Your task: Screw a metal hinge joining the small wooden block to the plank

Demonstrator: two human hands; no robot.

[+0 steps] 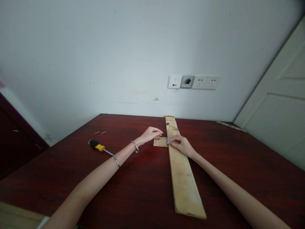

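A long pale wooden board (183, 181) lies lengthwise on the dark red table. Against its left side rests a short wooden piece (160, 142). A small metal hinge (168, 140) sits where the two pieces meet. My right hand (183, 145) rests over the board, with thumb and fingers closed on the hinge. Just above the short piece's far left corner, my left hand (150, 134) has its fingertips pinched together; whatever is between them is too small to make out. Left of my left forearm lies a yellow and black screwdriver (96, 145), its shaft tip hidden by the wrist.
Two thin metal screws or pins (100, 132) lie on the table (133, 181) beyond the screwdriver. A white wall with sockets (206, 82) rises behind the table. A narrow strip (230, 126) lies at the back right edge, near a pale door (281, 95).
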